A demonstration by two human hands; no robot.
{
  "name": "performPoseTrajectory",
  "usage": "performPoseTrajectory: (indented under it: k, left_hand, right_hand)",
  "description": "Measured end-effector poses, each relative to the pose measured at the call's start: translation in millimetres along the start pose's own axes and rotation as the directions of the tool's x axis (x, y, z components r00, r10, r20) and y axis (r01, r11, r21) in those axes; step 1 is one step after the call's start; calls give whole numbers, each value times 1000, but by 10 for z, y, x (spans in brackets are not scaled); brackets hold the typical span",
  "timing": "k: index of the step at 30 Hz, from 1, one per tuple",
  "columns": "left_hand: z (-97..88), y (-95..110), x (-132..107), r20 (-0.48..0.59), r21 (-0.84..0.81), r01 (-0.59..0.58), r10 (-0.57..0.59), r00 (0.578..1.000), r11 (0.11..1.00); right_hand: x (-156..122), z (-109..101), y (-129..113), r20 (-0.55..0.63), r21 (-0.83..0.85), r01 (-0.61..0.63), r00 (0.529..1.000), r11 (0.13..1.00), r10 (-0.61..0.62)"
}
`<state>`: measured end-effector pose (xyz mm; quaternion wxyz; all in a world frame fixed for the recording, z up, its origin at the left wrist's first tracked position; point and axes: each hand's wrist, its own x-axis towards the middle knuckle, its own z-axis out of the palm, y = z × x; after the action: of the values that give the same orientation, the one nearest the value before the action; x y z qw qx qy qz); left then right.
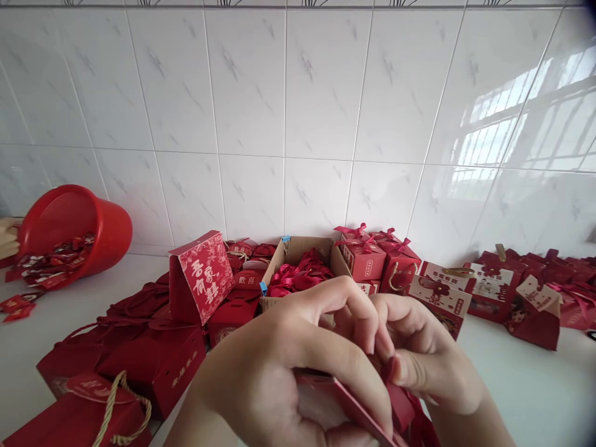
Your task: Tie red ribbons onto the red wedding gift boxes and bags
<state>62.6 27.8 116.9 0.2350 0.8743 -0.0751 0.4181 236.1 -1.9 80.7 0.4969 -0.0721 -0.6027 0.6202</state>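
Low in the middle of the head view, my left hand [274, 366] is closed around a red cardboard gift box [342, 400], its fingers curled over the upper edge. Beside it, my right hand [431, 360] pinches a dark red ribbon [423, 428] between thumb and fingers, right against the left fingertips. My fingers cover most of the gift box and the pinched part of the ribbon. Just behind my hands, an open brown carton [341, 267] holds a heap of loose red ribbons [300, 273].
Finished-looking red boxes with bows [365, 261] stand right of the carton. More red boxes [153, 360] crowd the left, and others [496, 282] line the right. A tipped red bucket [114, 233] spills wrapped sweets [65, 257]; another person's hand [8, 239] touches it. A tiled wall [321, 112] rises behind.
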Motion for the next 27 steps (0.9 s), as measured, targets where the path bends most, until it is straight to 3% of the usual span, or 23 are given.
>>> performPoseTrajectory:
  k: [8, 14, 16, 21, 27]
  left_hand:
    - [29, -36, 18, -55, 27, -27, 29, 998, 999]
    - [21, -77, 26, 127, -19, -100, 102, 987, 995]
    - [41, -68, 20, 88, -11, -87, 88, 992, 996]
    - [91, -9, 26, -155, 30, 39, -34, 987, 999]
    - [101, -8, 31, -103, 61, -1, 7, 995, 998]
  right_hand:
    - [46, 3, 38, -47, -89, 68, 996, 994, -73]
    - [59, -82, -126, -57, -138, 310, 945, 940, -321]
    - [41, -101, -185, -34, -132, 319, 945, 938, -326]
    - [13, -102, -187, 29, -95, 273, 962, 957, -272]
    - [9, -142, -151, 5, -117, 250, 968, 961, -251]
